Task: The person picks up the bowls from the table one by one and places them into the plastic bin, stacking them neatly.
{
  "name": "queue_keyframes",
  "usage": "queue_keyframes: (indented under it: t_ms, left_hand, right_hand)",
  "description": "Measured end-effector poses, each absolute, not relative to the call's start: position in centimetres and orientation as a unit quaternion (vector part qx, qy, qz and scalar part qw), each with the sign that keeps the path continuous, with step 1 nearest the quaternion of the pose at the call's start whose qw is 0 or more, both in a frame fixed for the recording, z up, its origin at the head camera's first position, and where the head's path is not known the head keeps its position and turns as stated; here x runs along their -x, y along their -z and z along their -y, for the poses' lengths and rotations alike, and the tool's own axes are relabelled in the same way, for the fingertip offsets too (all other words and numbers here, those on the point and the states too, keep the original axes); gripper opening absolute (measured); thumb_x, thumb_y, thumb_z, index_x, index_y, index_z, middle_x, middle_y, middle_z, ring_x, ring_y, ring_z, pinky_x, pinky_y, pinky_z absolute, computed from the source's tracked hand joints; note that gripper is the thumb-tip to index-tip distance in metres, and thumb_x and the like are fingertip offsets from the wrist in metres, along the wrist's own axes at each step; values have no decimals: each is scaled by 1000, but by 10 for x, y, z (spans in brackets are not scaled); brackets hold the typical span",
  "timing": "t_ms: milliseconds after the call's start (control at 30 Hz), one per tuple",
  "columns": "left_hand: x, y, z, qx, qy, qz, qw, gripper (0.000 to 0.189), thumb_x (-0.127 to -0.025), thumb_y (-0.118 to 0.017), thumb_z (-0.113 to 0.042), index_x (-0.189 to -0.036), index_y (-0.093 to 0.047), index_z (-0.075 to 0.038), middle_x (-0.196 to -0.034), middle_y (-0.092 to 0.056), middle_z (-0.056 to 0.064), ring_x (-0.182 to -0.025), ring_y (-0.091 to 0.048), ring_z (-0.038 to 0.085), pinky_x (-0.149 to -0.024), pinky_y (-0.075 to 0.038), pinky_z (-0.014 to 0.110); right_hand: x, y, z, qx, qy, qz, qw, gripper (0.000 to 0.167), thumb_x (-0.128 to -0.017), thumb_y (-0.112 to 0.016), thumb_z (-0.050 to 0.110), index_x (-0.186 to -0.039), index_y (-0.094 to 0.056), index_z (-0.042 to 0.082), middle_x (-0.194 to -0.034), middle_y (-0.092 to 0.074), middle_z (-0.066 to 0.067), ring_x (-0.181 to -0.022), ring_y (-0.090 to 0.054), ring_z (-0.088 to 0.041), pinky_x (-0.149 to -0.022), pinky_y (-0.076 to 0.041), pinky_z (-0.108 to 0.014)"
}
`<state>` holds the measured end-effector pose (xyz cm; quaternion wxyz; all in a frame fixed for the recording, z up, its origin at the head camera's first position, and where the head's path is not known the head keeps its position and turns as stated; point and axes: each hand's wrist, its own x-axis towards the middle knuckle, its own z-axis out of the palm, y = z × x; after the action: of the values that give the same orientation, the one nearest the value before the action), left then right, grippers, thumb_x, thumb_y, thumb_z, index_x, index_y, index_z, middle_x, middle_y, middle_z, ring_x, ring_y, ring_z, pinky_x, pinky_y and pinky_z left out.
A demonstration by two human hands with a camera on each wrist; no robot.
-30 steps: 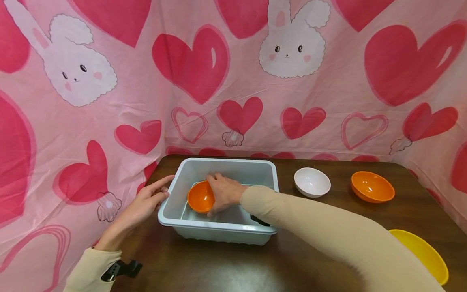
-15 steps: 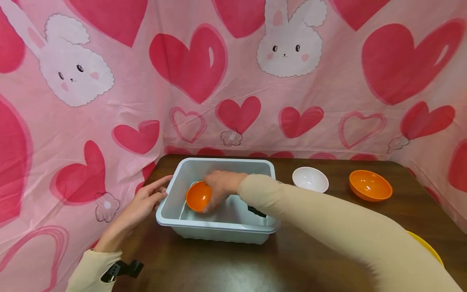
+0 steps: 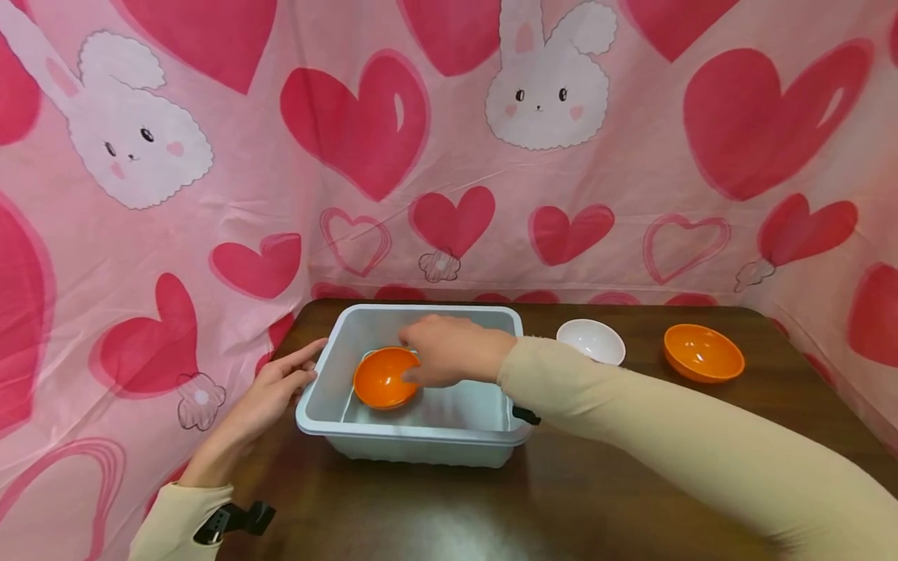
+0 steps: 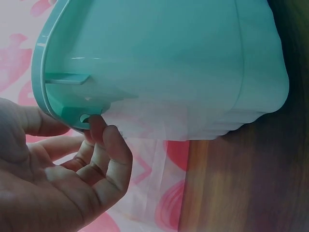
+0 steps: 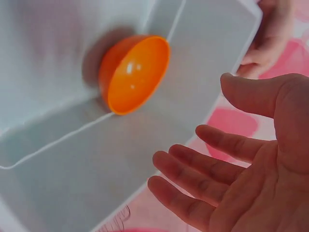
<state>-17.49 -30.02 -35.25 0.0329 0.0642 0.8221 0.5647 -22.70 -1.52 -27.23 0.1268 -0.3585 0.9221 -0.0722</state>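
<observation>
An orange bowl [image 3: 380, 380] rests upright inside a pale grey plastic tub [image 3: 421, 450], toward its left end. My right hand [image 3: 456, 352] hovers over the tub, to the right of the bowl. In the right wrist view that hand [image 5: 227, 169] has its fingers extended and holds nothing, with a gap between it and the bowl [image 5: 136, 75]. At the tub's left end, my left hand [image 3: 276, 389] grips the rim. The left wrist view shows its thumb at the rim and curled fingers [image 4: 117, 150] under the lip, by a small hole.
To the right of the tub, a white bowl [image 3: 591, 340] and another orange bowl [image 3: 704, 354] stand on the dark wooden table [image 3: 393, 506]. Pink cloth [image 3: 596, 179] with hearts and rabbits hangs behind and on both sides.
My right hand has let go of the orange bowl in the tub and risen to the right. The left hand stays at the rim. A yellow dish at lower right has left view behind the sleeve.
</observation>
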Motion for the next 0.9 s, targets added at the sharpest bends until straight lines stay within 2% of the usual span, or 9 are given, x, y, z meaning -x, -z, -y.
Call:
queue_keyframes:
  t_ms: [133, 367, 667, 900]
  left_hand:
    - [176, 353, 300, -63, -568, -820, 32, 56, -107, -48, -5, -161, -36, 3, -102, -52, 11, -69, -53, 17, -62, -51, 26]
    - [175, 353, 299, -58, -564, -823, 32, 56, -107, -48, -5, -161, -35, 3, -103, -53, 12, -72, -55, 18, -64, -52, 27]
    - [171, 355, 303, -50, -569, -820, 42, 57, -108, -47, -6, -162, -33, 2, -106, -53, 13, -81, -61, 20, -71, -57, 29]
    - [174, 355, 300, -54, -574, -816, 39, 57, -108, -47, -6, -162, -34, 2, -106, -53, 14, -80, -61, 20, -71, -57, 29]
  right_hand:
    - [220, 261, -1, 350, 95, -925, 116, 46, -97, -77, 35, -135, -66, 13, -124, -69, -1, -105, -62, -17, -90, -56, -33]
    - [208, 253, -22, 355, 104, -926, 79, 40, -95, -78, 34, -128, -69, 13, -114, -69, 0, -98, -61, -16, -80, -56, -30]
    - [185, 254, -42, 368, 126, -920, 55, 39, -94, -78, 35, -126, -69, 14, -115, -67, -1, -99, -64, -18, -90, -56, -37]
    - [171, 257, -65, 368, 164, -915, 20, 34, -95, -78, 32, -123, -70, 14, -116, -66, 2, -102, -63, -18, -85, -56, -38]
